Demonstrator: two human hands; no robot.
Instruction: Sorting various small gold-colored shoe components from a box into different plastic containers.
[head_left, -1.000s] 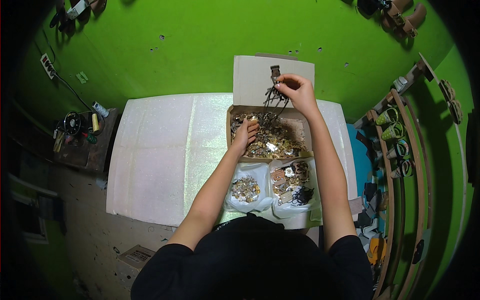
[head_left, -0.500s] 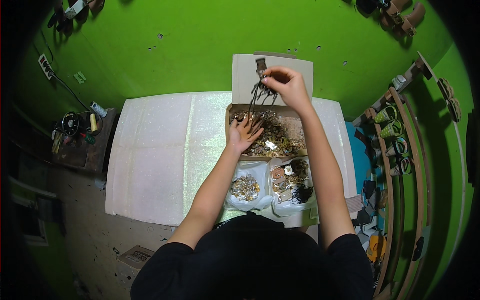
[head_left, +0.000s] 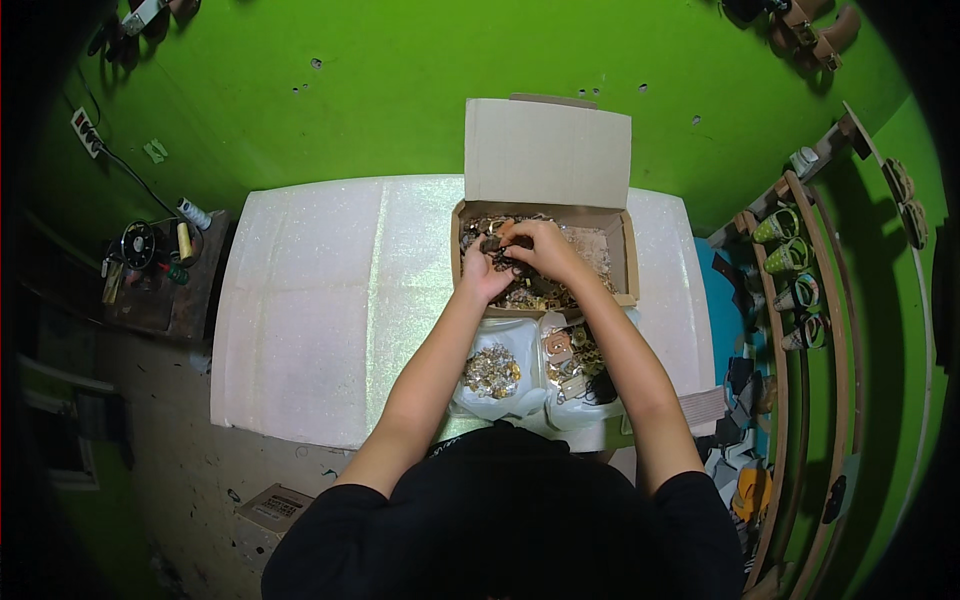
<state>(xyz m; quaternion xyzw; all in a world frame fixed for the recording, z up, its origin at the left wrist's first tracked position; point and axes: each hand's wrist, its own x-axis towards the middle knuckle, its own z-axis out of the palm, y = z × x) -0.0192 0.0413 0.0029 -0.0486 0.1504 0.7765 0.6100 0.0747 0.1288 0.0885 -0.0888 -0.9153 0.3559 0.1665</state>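
An open cardboard box [head_left: 622,262] full of small metal jewellery pieces sits on the far right of a white table [head_left: 320,310]. Both my hands are inside it, close together. My right hand [head_left: 540,250] pinches a dark tangle of jewellery [head_left: 495,243] low over the pile. My left hand [head_left: 484,272] touches the same tangle from below, fingers curled on it. In front of the box lie two white bags: the left bag [head_left: 492,371] holds gold-coloured pieces, the right bag [head_left: 572,362] holds mixed darker pieces.
The box lid [head_left: 548,152] stands upright against a green wall. A dark side table [head_left: 160,280] on the left carries thread spools and small tools. Curved wooden racks [head_left: 800,290] with shoes stand on the right. A small carton [head_left: 275,508] lies on the floor.
My right hand, which held the dangling jewellery high above the box lid, has come down into the box. My left hand has closed in on the same piece.
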